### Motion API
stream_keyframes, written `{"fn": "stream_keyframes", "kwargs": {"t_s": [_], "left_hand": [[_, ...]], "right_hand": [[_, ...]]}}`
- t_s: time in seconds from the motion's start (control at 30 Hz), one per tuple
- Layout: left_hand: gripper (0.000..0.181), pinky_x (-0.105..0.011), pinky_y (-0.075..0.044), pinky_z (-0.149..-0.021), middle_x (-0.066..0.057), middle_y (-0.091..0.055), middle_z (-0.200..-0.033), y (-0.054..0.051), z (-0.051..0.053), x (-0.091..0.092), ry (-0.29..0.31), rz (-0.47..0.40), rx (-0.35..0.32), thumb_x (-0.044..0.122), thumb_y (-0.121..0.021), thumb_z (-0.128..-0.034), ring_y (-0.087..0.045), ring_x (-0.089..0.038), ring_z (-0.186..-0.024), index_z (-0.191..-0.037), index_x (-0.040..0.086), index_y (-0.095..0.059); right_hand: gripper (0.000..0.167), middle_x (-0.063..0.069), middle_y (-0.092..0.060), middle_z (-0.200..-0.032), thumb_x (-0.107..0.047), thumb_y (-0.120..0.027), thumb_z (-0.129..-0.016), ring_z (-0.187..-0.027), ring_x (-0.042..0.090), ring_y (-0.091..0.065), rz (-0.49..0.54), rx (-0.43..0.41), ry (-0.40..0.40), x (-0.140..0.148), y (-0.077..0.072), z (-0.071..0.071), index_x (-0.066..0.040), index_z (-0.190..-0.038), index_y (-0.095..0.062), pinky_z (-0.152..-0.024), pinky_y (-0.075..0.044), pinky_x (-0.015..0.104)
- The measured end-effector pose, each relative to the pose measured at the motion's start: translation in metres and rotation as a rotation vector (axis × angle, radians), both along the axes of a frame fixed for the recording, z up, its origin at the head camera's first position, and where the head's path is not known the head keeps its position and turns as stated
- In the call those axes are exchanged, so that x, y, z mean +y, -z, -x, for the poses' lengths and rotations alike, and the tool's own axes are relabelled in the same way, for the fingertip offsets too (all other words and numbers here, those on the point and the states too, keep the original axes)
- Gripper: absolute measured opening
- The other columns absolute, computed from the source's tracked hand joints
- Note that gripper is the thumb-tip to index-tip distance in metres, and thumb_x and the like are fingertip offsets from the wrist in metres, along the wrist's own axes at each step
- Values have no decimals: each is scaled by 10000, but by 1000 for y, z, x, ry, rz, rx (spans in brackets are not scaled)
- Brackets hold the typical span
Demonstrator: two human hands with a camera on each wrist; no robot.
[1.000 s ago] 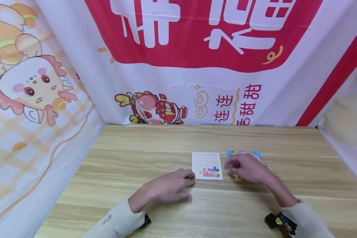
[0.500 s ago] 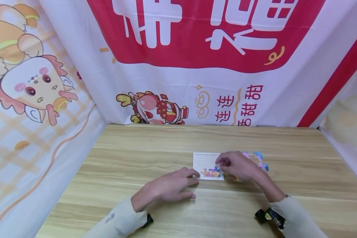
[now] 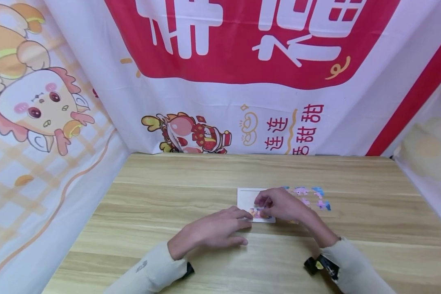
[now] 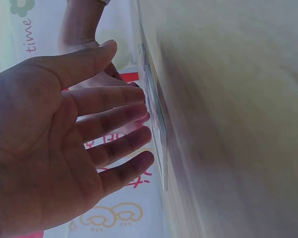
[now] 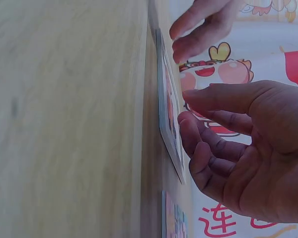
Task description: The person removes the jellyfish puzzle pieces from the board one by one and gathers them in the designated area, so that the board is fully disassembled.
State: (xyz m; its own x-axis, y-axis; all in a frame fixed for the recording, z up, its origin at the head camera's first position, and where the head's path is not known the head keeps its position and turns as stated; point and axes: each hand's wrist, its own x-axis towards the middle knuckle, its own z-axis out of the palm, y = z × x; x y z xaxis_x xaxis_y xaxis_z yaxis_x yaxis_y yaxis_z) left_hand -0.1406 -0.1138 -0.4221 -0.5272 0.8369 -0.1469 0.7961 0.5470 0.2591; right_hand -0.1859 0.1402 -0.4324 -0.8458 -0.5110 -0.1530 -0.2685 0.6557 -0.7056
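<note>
In the head view a white puzzle tray (image 3: 245, 198) lies on the table, with joined pink, yellow and blue pieces (image 3: 256, 213) in its near right part. My left hand (image 3: 220, 228) has its fingers stretched out, their tips at the tray's near left edge. Over the tray's right side, my right hand (image 3: 284, 204) pinches a puzzle piece between thumb and forefinger; the fingers hide nearly all of it. The right wrist view shows that right hand (image 5: 253, 144) with thumb and forefinger close together just above the tray (image 5: 164, 106), the other fingers curled.
Several loose pink and blue puzzle pieces (image 3: 320, 192) lie right of the tray, some behind the right hand. The wooden table (image 3: 161, 183) meets a printed cloth (image 3: 206, 94) at the back. Another patterned cloth (image 3: 77, 163) hangs at the left.
My right hand has moved left from the loose pieces to above the tray, uncovering more of them. My left hand has shifted slightly right, its fingertips now further over the tray's edge.
</note>
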Motion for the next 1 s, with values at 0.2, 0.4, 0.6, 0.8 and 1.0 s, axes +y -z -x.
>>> {"fn": "stream_keyframes", "kwargs": {"t_s": [0.2,0.4,0.6,0.8,1.0], "left_hand": [[509,-323,-463,-1223,8,-594,-1564,0,2,5,2,3,-17,450,-613,-1087,-534,-162,-1447,-1495,147,-644],[504,-308,-462,-1221,11,-608,-1548,0,2,6,-12,3,-62,441,-621,-1087,-545,-147,-1437,-1490,140,-650],[489,-320,-450,-1236,-2,-611,-1552,1,3,6,-11,1,-60,421,-633,-1084,-548,-160,-1449,-1484,141,-656],[482,-339,-435,-1255,0,-602,-1574,0,3,6,-17,16,-68,412,-638,-1081,-542,-170,-1477,-1483,147,-656],[485,-346,-434,-1256,25,-601,-1577,-2,3,6,-34,23,-89,424,-634,-1079,-538,-158,-1484,-1481,153,-657]], "right_hand": [[230,46,-764,-1044,-29,-833,-896,-903,121,-685,10,1,-44,-6,2,2,-72,-1115,-778,-822,-611,293],[221,33,-745,-982,20,-829,-880,-875,120,-654,-16,-10,-35,-10,4,2,-82,-1070,-778,-797,-594,273],[201,16,-733,-938,24,-822,-887,-856,120,-639,-24,-5,-31,-10,5,2,-99,-1041,-784,-782,-575,275],[207,5,-732,-927,19,-824,-887,-848,105,-633,-22,21,-49,-9,7,3,-90,-1060,-791,-760,-566,246],[207,-5,-731,-923,19,-829,-882,-843,110,-631,-34,32,-45,-10,7,3,-102,-1047,-796,-762,-566,263]]}}
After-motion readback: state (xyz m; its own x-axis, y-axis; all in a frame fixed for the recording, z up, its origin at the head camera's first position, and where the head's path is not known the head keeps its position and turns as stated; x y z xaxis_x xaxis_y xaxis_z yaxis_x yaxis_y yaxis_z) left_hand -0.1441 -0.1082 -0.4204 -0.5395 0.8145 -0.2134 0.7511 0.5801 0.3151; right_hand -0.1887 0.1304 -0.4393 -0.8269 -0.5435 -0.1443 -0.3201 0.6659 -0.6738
